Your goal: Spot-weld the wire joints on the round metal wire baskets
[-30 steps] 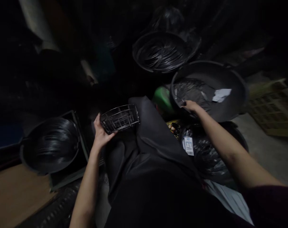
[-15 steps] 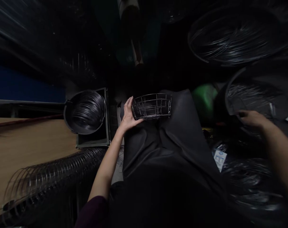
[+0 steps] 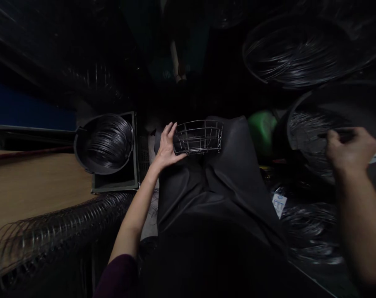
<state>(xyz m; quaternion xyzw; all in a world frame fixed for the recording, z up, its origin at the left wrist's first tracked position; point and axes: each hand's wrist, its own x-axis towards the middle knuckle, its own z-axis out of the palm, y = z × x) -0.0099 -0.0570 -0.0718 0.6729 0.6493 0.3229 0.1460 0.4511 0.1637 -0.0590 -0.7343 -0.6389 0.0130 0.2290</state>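
right hand risen off black basin; left hand on wire basket edge

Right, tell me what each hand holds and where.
Left hand holds the wire basket by its end edge. Right hand pinches a thin dark strip at one end; too dark to tell what it is.

A wire basket rests on the person's lap, and the left hand is touching its left side. To the left, a pan of coiled wire stands in a shallow tray, with a loose wire coil lying nearer to the person. To the right, the right hand is over a large pan, and a second pan lies behind it.
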